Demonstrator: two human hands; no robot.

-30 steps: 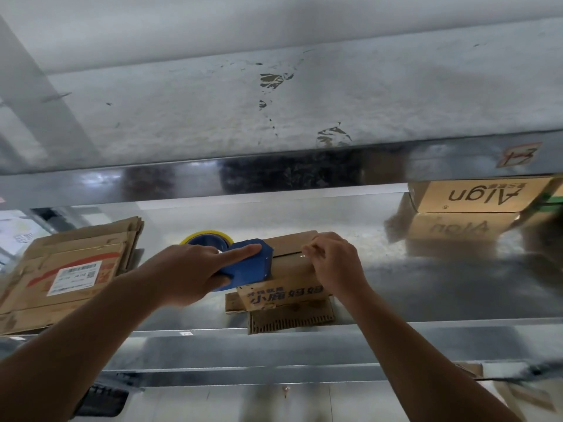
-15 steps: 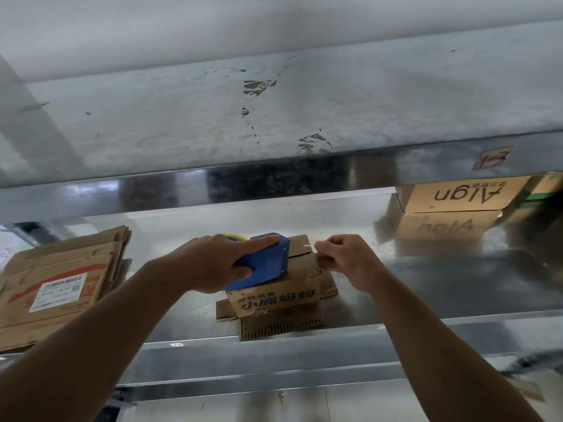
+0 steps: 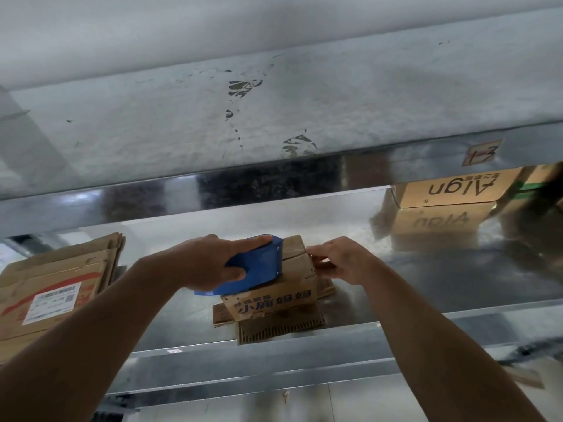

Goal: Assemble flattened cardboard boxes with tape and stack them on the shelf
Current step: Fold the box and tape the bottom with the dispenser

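Observation:
A small brown cardboard box with blue print stands on the metal shelf, on top of some flat cardboard pieces. My left hand grips a blue tape dispenser that lies on the box's top left, index finger stretched along its upper edge. My right hand holds the box's top right edge, fingers curled on the flap. The tape roll is hidden behind my left hand.
A pile of flattened cardboard boxes with a white label lies on the shelf at the left. An assembled box printed "Algn" stands at the back right. Another metal shelf runs close overhead.
The dispenser has slid to the right and forward across the box top with my left hand. My right hand has shifted from the top flap to the box's right edge.

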